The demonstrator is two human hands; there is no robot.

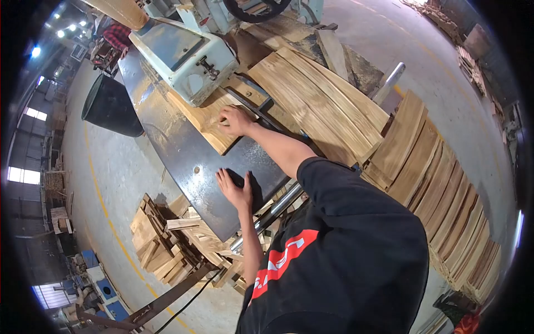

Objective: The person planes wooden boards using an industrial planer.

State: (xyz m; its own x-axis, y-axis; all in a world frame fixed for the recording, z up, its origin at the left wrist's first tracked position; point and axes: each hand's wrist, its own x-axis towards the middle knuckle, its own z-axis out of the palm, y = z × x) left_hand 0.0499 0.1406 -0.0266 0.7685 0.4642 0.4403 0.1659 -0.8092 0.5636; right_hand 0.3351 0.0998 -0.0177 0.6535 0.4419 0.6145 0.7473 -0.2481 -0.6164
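Observation:
My left hand (236, 193) lies flat on the dark metal machine table (214, 209), fingers spread, with nothing in it. Beyond it, a wooden board (207, 118) rests on the table, its far part running alongside the pale machine head (192, 61). My right hand (236, 121) is on top of this board near its right side, with bent fingers pressed to the wood. The fingertips' exact hold is partly hidden. Sawdust is scattered over the table's far left.
Right of the machine lies a stack of planks (317, 100), with a longer row of boards (439, 189) beyond. A black bin (111, 106) stands left of the table. Offcuts (161, 245) are heaped below. Another person's checked sleeve (117, 36) shows at the far end.

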